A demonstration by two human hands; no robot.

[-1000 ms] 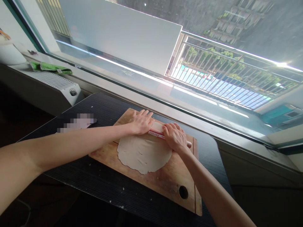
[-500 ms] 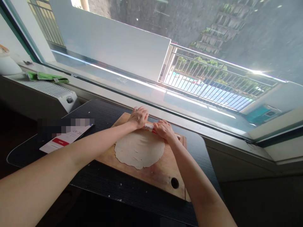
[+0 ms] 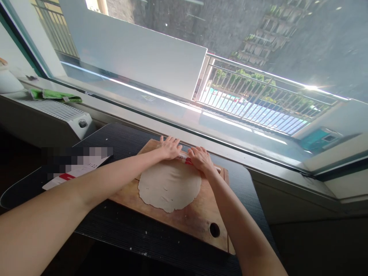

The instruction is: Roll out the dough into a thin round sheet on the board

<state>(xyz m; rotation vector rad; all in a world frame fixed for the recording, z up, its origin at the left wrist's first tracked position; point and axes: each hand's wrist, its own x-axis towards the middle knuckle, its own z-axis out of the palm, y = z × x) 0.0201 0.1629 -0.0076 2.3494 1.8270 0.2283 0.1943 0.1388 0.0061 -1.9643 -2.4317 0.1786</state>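
A thin, roughly round sheet of dough [image 3: 169,186] with a ragged near edge lies on a wooden cutting board [image 3: 189,228]. Across the dough's far side is a rolling pin [image 3: 185,158] with red and white marking on its middle; its right end shows past my right wrist. My left hand [image 3: 170,147] presses on the pin's left part, fingers stretched forward and spread. On the right part rests my right hand [image 3: 200,158], palm down, its fingers reaching over the pin. Both hands hide much of the pin.
The board sits on a black table [image 3: 120,220] with white specks on it. A phone [image 3: 71,174], partly behind my left forearm, lies at the left. Beyond stand a window sill [image 3: 230,153] and large window. A green cloth [image 3: 56,95] lies on the radiator [image 3: 57,113].
Both hands have rolled the pin slightly forward, and their fingers have straightened out from a more curled pose. The view has shifted slightly, so the board and phone appear a little lower.
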